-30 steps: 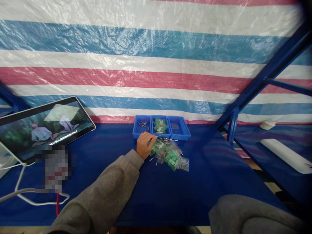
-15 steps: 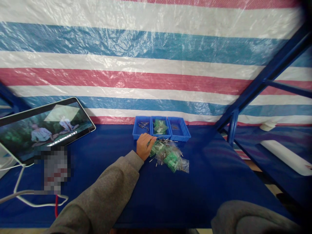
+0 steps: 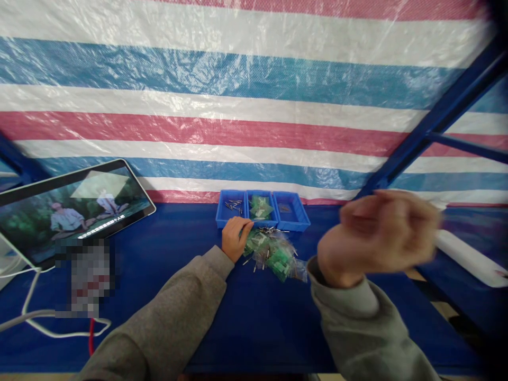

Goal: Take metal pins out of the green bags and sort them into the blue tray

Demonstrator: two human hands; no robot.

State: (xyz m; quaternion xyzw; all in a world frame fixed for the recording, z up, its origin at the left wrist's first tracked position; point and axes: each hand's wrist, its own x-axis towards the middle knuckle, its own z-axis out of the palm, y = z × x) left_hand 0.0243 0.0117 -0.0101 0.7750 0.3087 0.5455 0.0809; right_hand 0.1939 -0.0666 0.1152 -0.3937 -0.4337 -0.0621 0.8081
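Note:
My left hand [image 3: 235,239] rests on the table at the left edge of a mixed pile, fingers curled and closed. What is in them, if anything, is hidden. The pile holds green pieces [image 3: 279,262], clear plastic bags [image 3: 300,270] and thin metal pins. Raised over the right side of the table, my right hand [image 3: 381,233] is blurred by motion, its fingers curled in; I cannot make out anything in them. Behind the pile stand three joined blue bins: metal pins lie in the left bin [image 3: 220,211], green packets [image 3: 260,206] in the middle one, a small clear item in the right bin [image 3: 302,214].
A tablet [image 3: 79,211] playing a video leans at the left, with a white cable [image 3: 51,332] and a blurred-out item near it. A striped plastic sheet [image 3: 246,127] hangs behind. On the right are a blue metal frame [image 3: 413,143] and a long white object [image 3: 472,259].
My right arm has risen from the lower right edge, bringing my right hand up into view over the table. The left hand, pile and bins look nearly the same.

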